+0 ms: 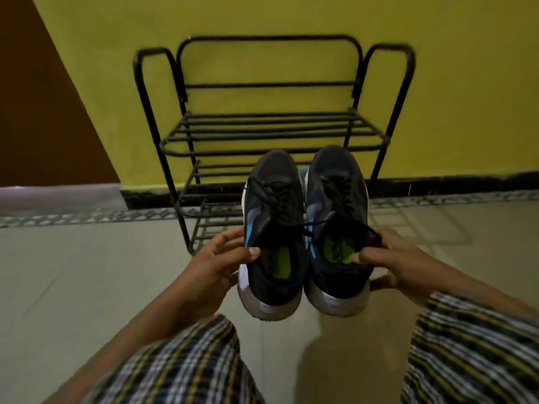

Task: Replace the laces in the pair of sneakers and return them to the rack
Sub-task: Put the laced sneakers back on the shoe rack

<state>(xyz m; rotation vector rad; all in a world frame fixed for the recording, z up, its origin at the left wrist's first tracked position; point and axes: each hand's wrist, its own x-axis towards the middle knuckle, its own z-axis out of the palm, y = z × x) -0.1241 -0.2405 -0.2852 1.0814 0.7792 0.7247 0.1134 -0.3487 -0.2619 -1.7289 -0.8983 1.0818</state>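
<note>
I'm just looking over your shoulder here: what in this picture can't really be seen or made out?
Head view only:
- Lower shelves of the rack: partly hidden behind the left sneaker and right sneaker.
- Soles of both sneakers: turned away.
- Fingers of the left hand and right hand: mostly behind the sneakers.
- Print on the green insoles: too dark and blurred.
- Lace knots: too dark to tell.

The sneakers (303, 228) are made of matt dark fabric, with smooth pale rubbery soles and woven black laces (280, 193). Beyond the grips, the rack (271, 132) is seen as black-painted metal rod. The floor (87, 287) is glossy tile; the sleeves (186, 365) are checked cloth.
</note>
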